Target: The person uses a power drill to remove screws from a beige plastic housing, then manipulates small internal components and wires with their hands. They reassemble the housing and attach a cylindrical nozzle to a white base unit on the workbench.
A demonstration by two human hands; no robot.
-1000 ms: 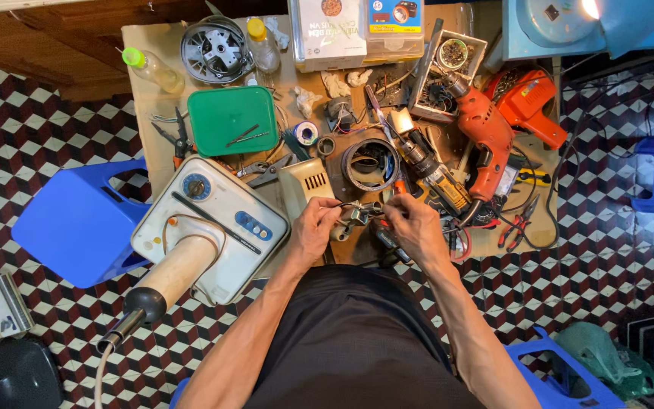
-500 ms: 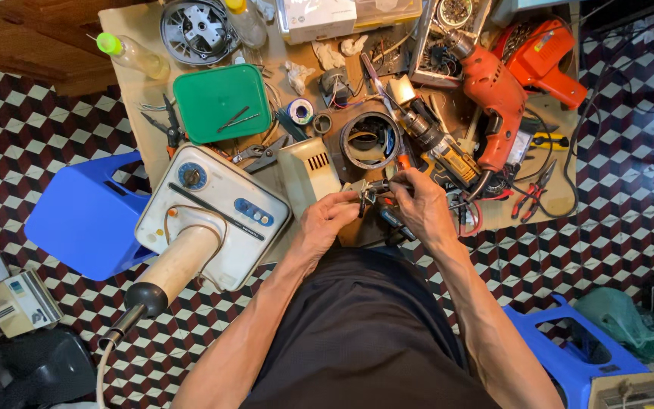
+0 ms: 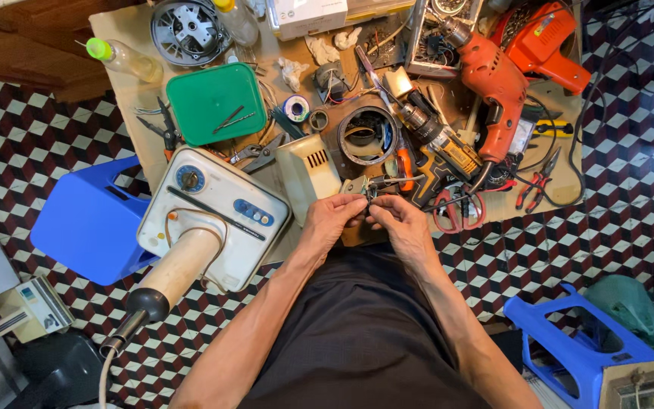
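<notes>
Small part: a tiny grey metal piece (image 3: 370,191) with thin wires, too small to see well, just in front of the cream box (image 3: 308,173).
Left hand (image 3: 331,220): fingers pinch the small part.
Right hand (image 3: 399,220): fingers pinch it from the other side.
Green tray (image 3: 207,100): behind the cream box, two thin metal bits inside.

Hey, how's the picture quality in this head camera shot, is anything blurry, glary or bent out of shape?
Head view: even, soft light, no harsh shadows; sharp on the left hand and right hand; the small part between them is too tiny to make out; mild glare on the white appliance; wide-lens bending shows at the edges of the checkered floor.
</notes>
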